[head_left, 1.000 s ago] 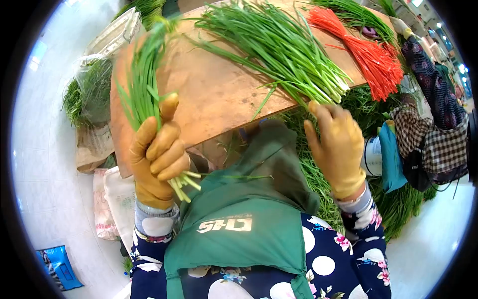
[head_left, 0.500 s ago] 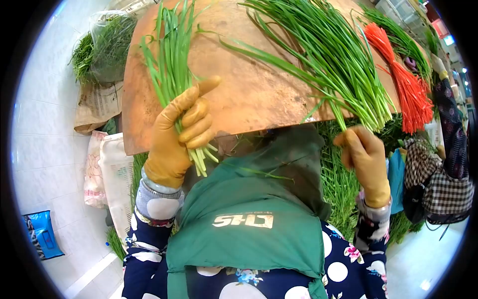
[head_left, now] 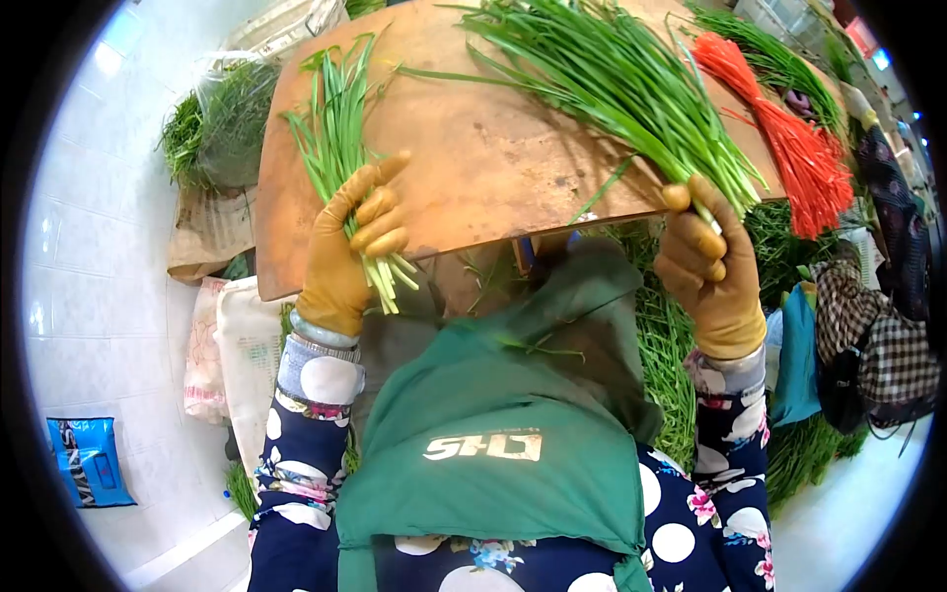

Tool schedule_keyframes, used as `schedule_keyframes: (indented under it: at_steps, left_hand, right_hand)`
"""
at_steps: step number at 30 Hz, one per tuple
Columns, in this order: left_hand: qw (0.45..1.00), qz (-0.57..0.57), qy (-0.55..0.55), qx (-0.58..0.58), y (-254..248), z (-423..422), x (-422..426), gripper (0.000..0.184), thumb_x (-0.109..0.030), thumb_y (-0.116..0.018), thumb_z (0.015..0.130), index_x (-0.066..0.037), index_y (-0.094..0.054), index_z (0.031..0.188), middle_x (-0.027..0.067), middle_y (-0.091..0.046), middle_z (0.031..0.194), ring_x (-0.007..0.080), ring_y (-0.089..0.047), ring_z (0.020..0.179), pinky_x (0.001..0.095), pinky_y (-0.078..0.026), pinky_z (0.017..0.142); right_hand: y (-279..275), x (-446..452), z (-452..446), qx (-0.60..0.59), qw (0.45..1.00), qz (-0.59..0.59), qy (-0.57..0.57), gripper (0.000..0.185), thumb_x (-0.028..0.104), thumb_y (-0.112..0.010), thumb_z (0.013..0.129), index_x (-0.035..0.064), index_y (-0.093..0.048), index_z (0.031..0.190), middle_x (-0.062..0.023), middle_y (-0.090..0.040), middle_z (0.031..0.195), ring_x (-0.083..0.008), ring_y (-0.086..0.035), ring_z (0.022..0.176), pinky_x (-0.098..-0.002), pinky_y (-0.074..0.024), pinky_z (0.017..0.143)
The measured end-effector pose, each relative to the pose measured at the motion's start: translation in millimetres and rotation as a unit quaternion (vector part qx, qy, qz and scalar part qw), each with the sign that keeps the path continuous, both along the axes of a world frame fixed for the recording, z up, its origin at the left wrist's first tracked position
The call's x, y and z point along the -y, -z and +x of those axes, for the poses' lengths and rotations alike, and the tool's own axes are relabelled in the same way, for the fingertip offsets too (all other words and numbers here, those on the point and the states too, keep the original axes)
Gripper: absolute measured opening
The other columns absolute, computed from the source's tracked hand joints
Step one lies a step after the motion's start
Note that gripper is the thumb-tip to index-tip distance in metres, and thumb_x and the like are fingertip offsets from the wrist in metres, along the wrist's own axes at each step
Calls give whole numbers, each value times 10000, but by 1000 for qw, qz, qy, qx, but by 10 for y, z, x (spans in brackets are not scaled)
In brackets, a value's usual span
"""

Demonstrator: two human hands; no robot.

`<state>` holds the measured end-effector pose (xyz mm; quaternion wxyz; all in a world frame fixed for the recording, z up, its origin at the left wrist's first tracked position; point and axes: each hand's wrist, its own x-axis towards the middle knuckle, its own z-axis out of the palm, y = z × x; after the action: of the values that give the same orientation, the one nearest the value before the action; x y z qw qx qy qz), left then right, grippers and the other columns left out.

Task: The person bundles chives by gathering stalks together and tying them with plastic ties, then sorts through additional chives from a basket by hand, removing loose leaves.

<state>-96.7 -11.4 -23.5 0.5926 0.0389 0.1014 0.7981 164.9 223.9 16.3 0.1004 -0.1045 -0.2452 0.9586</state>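
Observation:
My left hand (head_left: 353,237), in a tan rubber glove, is wrapped round a small bunch of garlic chives (head_left: 340,128). Their leaves fan upward over the board and the pale cut ends poke out below my fist. At the board's front right edge, my right hand (head_left: 712,261), gloved alike, is closed on pale stem ends of chives at the near end of a larger chive pile (head_left: 612,84). How many stems it grips is hidden by the fingers. The pile lies slantwise on the brown wooden board (head_left: 473,168).
A bundle of red ties (head_left: 789,148) lies right of the pile, with more greens (head_left: 764,59) beyond. Chives (head_left: 671,355) also fill the space below the board. A bag of greens (head_left: 232,118) stands at left, and a blue packet (head_left: 89,462) lies on the tiled floor.
My right hand has moved up to the pile's stem ends and closed there; it was blurred and lower before. My left hand still holds its bunch. The view has shifted slightly.

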Motion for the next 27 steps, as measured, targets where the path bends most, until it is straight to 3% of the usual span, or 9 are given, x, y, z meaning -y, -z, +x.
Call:
schedule_keyframes:
  at_steps: [2, 3, 4, 8, 9, 12, 14, 20, 27]
  left_hand:
    - [1000, -4, 9, 6, -15, -19, -4, 414, -156, -407, 1017, 96, -377, 1344, -16, -312, 636, 66, -291, 467, 234, -283, 443]
    - [1000, -16, 14, 18, -29, -34, -14, 409, -160, -413, 1016, 92, -387, 1337, -21, -303, 629, 65, -283, 462, 234, -277, 438]
    - [1000, -11, 20, 18, -66, -54, -19, 409, -160, -413, 1016, 92, -387, 1337, -21, -303, 629, 65, -283, 462, 234, -277, 438]
    - [952, -248, -47, -173, -350, -64, 85, 405, -204, -449, 1006, 76, -441, 1298, -37, -377, 628, 53, -353, 449, 216, -328, 417]
    - [924, -280, -63, -254, -404, -71, 109, 398, -209, -444, 1007, 70, -452, 1291, -34, -414, 633, 56, -395, 445, 215, -370, 427]
    - [880, -297, -36, -369, -273, -283, 251, 394, -238, -428, 1011, 52, -471, 1274, -25, -488, 615, 77, -479, 426, 231, -462, 462]
    - [827, -319, -67, -458, -280, -327, 246, 411, -269, -443, 1006, 49, -478, 1263, -23, -492, 582, 87, -471, 404, 240, -465, 469]
    - [752, -355, -166, -531, -230, -297, 243, 431, -287, -471, 984, 110, -485, 1149, -6, -438, 502, 118, -455, 380, 264, -475, 477]
    - [747, -340, -163, -547, -161, -294, 278, 484, -335, -462, 989, 122, -438, 1146, -16, -448, 469, 111, -445, 343, 264, -461, 435]
  right_hand:
    - [-56, 11, 5, -2, 999, 21, 32, 419, 399, -470, 987, 15, -640, 988, 64, -394, 504, -29, -316, 382, -174, -273, 397]
    - [10, 40, 7, 168, 946, 255, 106, 396, 382, -495, 980, 17, -647, 985, 40, -457, 523, -34, -348, 389, -179, -289, 400]
    - [59, 60, 17, 327, 806, 463, 170, 373, 366, -519, 974, 18, -654, 982, 16, -521, 543, -39, -381, 395, -185, -304, 403]
    - [183, 358, 521, 370, 687, 586, 216, 291, 251, -545, 963, -14, -661, 994, -75, -623, 628, -76, -535, 467, -217, -389, 435]
    - [166, 511, 625, 406, 672, 589, 190, 277, 220, -544, 958, -29, -665, 960, -80, -646, 678, -73, -562, 496, -221, -413, 448]
    - [258, 886, 636, 432, 759, 481, -81, 198, 171, -578, 928, 4, -682, 918, -71, -651, 702, -127, -607, 559, -263, -459, 510]
    - [579, 977, 189, 259, 705, 653, -100, 204, 176, -573, 892, 15, -661, 982, -201, -653, 898, -360, -634, 811, -403, -504, 718]
    - [2313, 953, -1388, 167, 364, 793, -459, 272, 176, -519, 877, 64, -651, 1087, -177, -663, 979, -372, -627, 917, -435, -500, 799]
    - [3436, 1136, -1688, 175, 297, 794, -500, 257, 173, -519, 876, 60, -653, 1064, -168, -662, 973, -359, -629, 909, -434, -501, 795]
